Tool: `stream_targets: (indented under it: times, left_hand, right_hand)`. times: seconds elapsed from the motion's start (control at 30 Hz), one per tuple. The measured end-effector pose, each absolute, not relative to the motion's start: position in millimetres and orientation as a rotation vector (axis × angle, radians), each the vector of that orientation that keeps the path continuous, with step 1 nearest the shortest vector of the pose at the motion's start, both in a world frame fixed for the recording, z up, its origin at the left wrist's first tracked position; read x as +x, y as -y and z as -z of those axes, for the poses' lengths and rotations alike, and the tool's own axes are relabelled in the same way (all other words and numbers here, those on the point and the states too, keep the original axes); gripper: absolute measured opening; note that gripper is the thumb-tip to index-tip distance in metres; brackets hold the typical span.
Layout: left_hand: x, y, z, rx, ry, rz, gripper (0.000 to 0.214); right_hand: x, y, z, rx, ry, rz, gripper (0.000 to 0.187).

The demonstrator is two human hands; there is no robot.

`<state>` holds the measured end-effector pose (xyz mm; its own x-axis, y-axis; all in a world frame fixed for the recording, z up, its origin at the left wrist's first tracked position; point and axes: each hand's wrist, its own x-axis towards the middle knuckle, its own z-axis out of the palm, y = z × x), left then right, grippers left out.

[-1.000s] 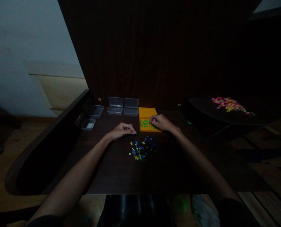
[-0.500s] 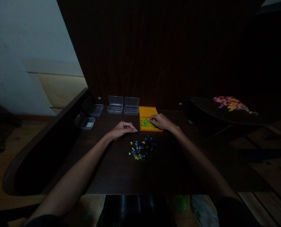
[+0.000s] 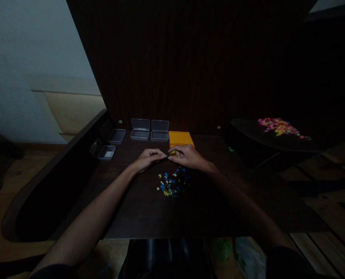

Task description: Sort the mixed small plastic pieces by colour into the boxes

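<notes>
My left hand (image 3: 149,159) pinches a small green toy brick (image 3: 166,156) between thumb and fingertips, just above the table. Facing it, my right hand (image 3: 187,157) has curled fingers, its thumb tip close beside or touching that brick; whether it grips anything I cannot make out. Behind the right hand lies an open yellow box (image 3: 181,137), its front part mostly hidden by the hand; a little green shows between the fingers. Nearer me is a loose pile of tiny blue, yellow and green bricks (image 3: 168,188).
Several clear plastic boxes with open lids stand at the back left, among them one clear box (image 3: 140,135) and one with a white label (image 3: 107,152). A raised side board (image 3: 53,174) borders the table's left. Pink and yellow pieces (image 3: 281,127) lie on a dark surface at right.
My right hand has moved left out of the yellow box to my left hand's fingertips. The left hand stays nearly in place with the green brick. The view has shifted slightly.
</notes>
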<state>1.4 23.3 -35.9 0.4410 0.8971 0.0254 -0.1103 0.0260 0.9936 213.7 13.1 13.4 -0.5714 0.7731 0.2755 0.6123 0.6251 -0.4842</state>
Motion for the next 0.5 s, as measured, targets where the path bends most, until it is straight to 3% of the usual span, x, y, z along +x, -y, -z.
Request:
stream_targets:
  times: [0.5]
  left_hand:
    - [2, -23, 33, 1.273, -0.803, -0.924, 0.027]
  right_hand:
    - [223, -14, -14, -1.158, 2.328, -0.355, 0.020]
